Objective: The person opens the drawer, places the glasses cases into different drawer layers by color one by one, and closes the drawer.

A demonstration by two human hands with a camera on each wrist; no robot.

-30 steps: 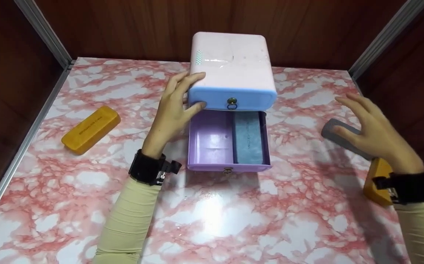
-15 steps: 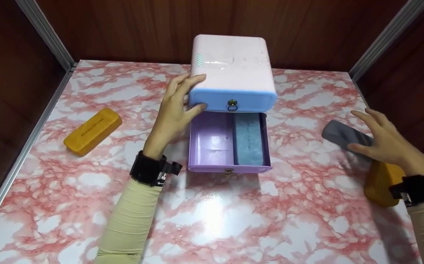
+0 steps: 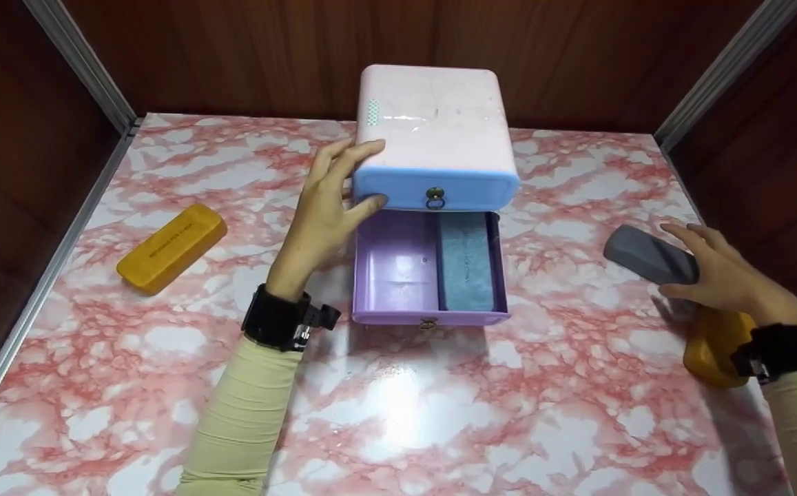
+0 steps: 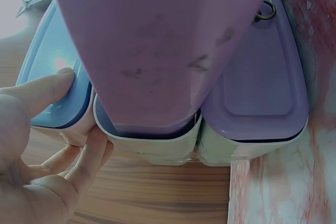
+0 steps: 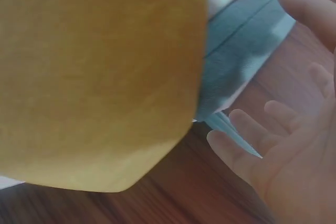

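Observation:
A small drawer cabinet [image 3: 439,124] with a pale pink top stands at the back centre. My left hand [image 3: 319,213] holds its left front corner, thumb on the blue top drawer [image 3: 398,190] and fingers along the side. Below, a purple drawer [image 3: 398,275] is pulled out, with a teal glasses case [image 3: 466,269] lying along its right side. My right hand [image 3: 732,279], fingers apart and loosely bent, hovers at the near end of a grey glasses case [image 3: 639,251]. In the right wrist view, space shows between thumb and fingers.
A yellow glasses case [image 3: 715,351] lies under my right wrist and fills much of the right wrist view. Another yellow glasses case [image 3: 172,248] lies on the left. Another purple drawer [image 4: 257,82] sits closed below the pulled-out one. Dark wood panels [image 3: 246,55] border the marbled tabletop [image 3: 550,413].
My right hand has moved to the right, then lowered towards the near end of the grey glasses case. The left hand keeps its hold on the cabinet corner.

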